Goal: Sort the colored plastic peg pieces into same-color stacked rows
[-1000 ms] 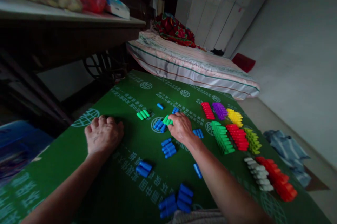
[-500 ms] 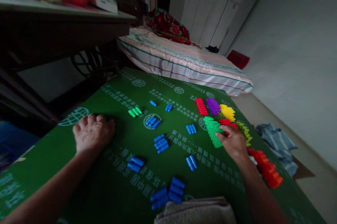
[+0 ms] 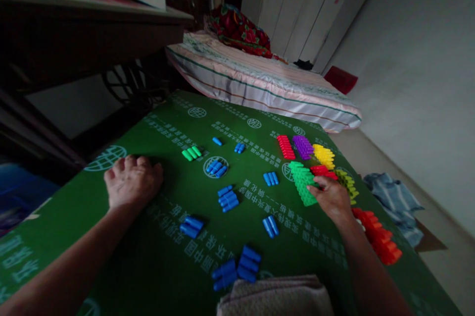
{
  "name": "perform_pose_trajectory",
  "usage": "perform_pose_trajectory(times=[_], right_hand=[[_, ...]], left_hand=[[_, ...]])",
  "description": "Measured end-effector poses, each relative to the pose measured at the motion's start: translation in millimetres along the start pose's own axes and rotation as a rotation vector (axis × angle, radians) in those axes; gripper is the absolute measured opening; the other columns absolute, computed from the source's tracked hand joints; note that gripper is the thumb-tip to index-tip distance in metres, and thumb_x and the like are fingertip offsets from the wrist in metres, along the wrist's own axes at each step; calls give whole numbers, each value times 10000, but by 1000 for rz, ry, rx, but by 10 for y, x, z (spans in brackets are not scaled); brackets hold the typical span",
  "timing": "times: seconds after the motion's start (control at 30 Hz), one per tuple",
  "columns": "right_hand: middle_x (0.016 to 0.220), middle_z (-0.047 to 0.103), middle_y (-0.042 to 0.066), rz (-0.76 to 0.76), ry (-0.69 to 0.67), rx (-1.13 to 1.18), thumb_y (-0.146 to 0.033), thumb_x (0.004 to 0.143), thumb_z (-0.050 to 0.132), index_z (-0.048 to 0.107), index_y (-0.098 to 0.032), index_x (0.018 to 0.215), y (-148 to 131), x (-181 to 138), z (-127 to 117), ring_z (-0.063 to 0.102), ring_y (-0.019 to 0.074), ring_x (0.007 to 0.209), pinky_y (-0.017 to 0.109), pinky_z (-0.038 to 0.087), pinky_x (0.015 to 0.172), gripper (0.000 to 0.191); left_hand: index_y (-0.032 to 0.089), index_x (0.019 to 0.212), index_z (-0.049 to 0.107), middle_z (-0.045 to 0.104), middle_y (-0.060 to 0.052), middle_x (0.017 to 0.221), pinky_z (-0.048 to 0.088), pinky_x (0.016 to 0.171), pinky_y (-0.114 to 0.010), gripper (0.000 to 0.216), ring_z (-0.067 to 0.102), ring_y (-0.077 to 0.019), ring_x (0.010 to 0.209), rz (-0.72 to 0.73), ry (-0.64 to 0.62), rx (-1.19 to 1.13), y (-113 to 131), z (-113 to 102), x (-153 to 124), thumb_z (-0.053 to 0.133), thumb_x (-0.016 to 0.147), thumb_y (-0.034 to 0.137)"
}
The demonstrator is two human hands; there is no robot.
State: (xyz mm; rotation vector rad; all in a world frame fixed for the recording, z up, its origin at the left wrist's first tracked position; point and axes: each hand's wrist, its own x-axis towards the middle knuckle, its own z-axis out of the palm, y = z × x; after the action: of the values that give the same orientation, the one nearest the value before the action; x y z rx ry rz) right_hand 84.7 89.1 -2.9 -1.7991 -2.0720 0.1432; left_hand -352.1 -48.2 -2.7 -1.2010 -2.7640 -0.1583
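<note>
My right hand (image 3: 333,198) is at the right side of the board, thumb and forefinger bent together at the edge of a bumpy slab of joined green plastic pieces (image 3: 303,182). Its fingertips partly cover a red group of pieces (image 3: 323,172) just behind. My left hand (image 3: 132,181) rests palm down on the green board (image 3: 163,266), fingers curled under; nothing shows in it. Between the hands lie small groups of blue bullet-shaped pieces (image 3: 228,199), a single blue piece (image 3: 217,141) and a light-green group (image 3: 192,153).
Red (image 3: 285,147), purple (image 3: 303,147), yellow (image 3: 324,156) and olive (image 3: 347,185) slabs and an orange-red one (image 3: 382,239) line the right side. A folded grey cloth (image 3: 276,298) lies at the near edge. A bed (image 3: 267,80) stands beyond; a dark table (image 3: 92,38) is at left.
The view has shifted slightly, bringing a blue thing in at the left edge. My right hand stays at the green slab with its fingers slightly more closed; my left hand rests in place.
</note>
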Motion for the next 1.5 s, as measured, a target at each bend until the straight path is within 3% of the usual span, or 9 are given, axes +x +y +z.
perform_pose_trajectory(times=[0.37,0.8,1.03,1.5], right_hand=[[962,728,57,56,-35,-88,-442,753,595,710,-271,975,-109,-22,-68,667,253,891,343,487,731,303],[950,726,68,5,-16,-154,-462,794,543,698,-228,987,-130,-30,-86,658,228,866,313,457,713,341],[759,709,35,7,-13,-55,-534,821,469,700,-237,869,-79,-24,-107,632,183,675,285,410,621,379],[729,727,47,39,77,50,-579,775,473,723,-246,836,-83,11,-213,657,218,690,318,457,633,422]], left_hand=[[45,1135,534,493,-240,1262,349,986,-505,581,375,-389,1239,10,7,-20,-13,6,-10,217,857,444],[41,1150,529,488,-230,1271,350,990,-506,574,362,-384,1248,6,2,0,-8,40,4,227,866,438],[34,1144,535,498,-238,1257,351,981,-504,569,372,-379,1238,15,30,-10,-13,56,5,244,862,434],[53,1132,540,509,-226,1250,366,973,-507,547,392,-368,1224,0,21,-5,-3,49,1,250,863,430]])
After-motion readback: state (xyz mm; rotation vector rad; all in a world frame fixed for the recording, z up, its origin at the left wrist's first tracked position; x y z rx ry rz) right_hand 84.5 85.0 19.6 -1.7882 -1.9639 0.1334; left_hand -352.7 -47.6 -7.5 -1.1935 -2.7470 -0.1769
